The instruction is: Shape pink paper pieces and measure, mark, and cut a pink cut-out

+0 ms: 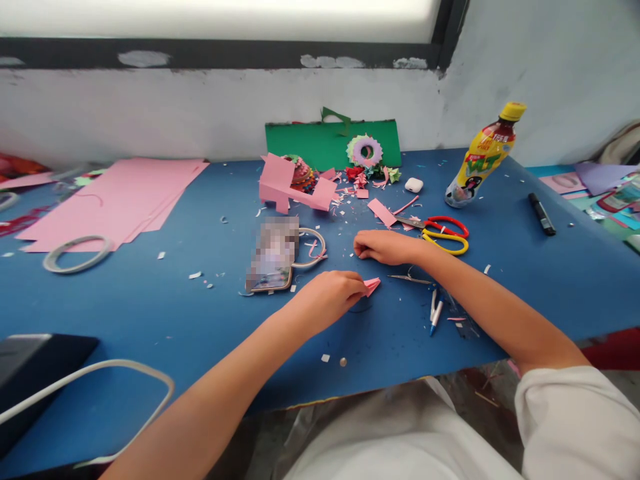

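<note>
My left hand [343, 291] is closed, pinching a small folded piece of pink paper [371, 287] just above the blue table [210, 347]. Its pointed end sticks out to the right of my fingertips. A little farther away, my right hand [384, 247] hangs low over the table with fingers curled down; their tips are hidden, so I cannot make out what they hold, if anything. Scissors [447, 235] with red and yellow handles lie beyond my right wrist. A drawing compass [434, 313] rests below that forearm. Left of my hands lies a phone [274, 255] against a pale ring [323, 248].
Pink sheets [115, 200] and a tape roll [79, 255] lie left. Cut pink paper [277, 175], a green sheet [310, 143] and a paper ring [365, 151] are at the back. A bottle [480, 160], white case [414, 185] and marker [541, 213] stand or lie right.
</note>
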Motion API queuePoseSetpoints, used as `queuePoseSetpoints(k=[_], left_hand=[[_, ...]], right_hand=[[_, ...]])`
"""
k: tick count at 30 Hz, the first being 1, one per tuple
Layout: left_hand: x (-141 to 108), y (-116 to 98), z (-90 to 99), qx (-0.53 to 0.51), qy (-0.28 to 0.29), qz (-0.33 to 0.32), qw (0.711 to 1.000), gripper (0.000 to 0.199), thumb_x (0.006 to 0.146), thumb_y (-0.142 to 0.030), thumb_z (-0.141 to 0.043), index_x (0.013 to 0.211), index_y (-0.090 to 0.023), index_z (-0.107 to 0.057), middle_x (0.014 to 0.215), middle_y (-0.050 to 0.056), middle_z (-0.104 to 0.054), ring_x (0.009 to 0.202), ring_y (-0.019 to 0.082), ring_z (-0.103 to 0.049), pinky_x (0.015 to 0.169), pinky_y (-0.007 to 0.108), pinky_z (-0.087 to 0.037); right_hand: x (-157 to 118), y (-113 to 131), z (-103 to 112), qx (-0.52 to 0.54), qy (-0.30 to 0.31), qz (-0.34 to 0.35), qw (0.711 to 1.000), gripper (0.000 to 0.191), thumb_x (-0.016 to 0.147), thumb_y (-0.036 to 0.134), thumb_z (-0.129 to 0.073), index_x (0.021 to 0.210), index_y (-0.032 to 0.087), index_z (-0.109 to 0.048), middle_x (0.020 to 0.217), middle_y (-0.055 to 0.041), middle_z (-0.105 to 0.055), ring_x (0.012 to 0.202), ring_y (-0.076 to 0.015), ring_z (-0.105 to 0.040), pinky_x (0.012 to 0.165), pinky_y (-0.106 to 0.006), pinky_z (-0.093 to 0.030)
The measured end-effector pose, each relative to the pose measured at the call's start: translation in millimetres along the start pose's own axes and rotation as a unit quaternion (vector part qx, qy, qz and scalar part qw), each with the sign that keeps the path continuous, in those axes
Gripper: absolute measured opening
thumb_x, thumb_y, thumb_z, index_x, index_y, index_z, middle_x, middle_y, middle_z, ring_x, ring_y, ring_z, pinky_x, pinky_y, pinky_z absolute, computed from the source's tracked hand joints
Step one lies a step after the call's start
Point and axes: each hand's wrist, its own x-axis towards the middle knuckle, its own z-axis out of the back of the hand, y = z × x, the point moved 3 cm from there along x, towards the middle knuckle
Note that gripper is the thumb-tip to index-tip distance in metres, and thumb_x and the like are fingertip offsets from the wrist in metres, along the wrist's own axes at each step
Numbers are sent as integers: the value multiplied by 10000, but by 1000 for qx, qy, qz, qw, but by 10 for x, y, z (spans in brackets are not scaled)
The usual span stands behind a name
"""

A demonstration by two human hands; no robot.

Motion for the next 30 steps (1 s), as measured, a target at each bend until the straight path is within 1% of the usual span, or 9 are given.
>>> queuePoseSetpoints(k=[3,10,15,19,24,27,30], left_hand=[[-2,2,1,1,-2,1,1000,224,893,-193,-457,906,-192,-681,936,33,-678,809,155,-639,744,233,-452],[2,-11,4,5,-3,-8,1000,237,902,-207,-444,905,-185,-679,922,39,-674,799,157,-636,729,234,-450],[9,-8,3,2,-6,-12,1000,231,893,-194,-448,903,-183,-678,920,44,-674,795,160,-633,725,236,-450],[7,-12,10,4,-6,-9,1000,234,891,-192,-447,901,-184,-681,914,43,-675,781,155,-633,708,230,-447],[5,-19,13,3,-2,-7,1000,237,898,-200,-444,893,-186,-681,916,39,-676,791,151,-632,716,224,-446],[1,-18,15,2,0,-6,1000,237,901,-210,-444,895,-187,-680,919,38,-675,800,152,-633,730,227,-447],[-7,-23,19,0,1,-7,1000,251,910,-222,-430,908,-186,-678,926,41,-675,816,155,-634,751,231,-450]], right_hand=[[10,-16,4,8,6,-5,1000,103,831,131,-515,919,168,-556,942,-44,-606,808,-143,-537,657,-234,-371],[19,40,22,-61,26,15,998,117,843,124,-480,898,187,-562,935,-40,-584,768,-140,-519,590,-223,-326],[-2,74,16,-94,19,38,995,119,850,117,-465,885,188,-553,901,-42,-560,756,-141,-506,590,-229,-314],[-18,75,1,-95,2,42,995,132,838,93,-469,884,181,-556,885,-40,-556,754,-141,-502,598,-229,-322],[-10,-12,11,-14,-24,34,999,103,828,91,-508,869,155,-577,871,-35,-600,775,-131,-540,656,-224,-381],[-21,-74,23,-4,-60,71,996,115,841,101,-513,862,152,-614,891,-37,-607,777,-121,-560,699,-231,-409],[-68,-88,6,-63,-79,117,988,176,876,123,-474,880,165,-645,922,-42,-604,779,-121,-574,720,-242,-422]])
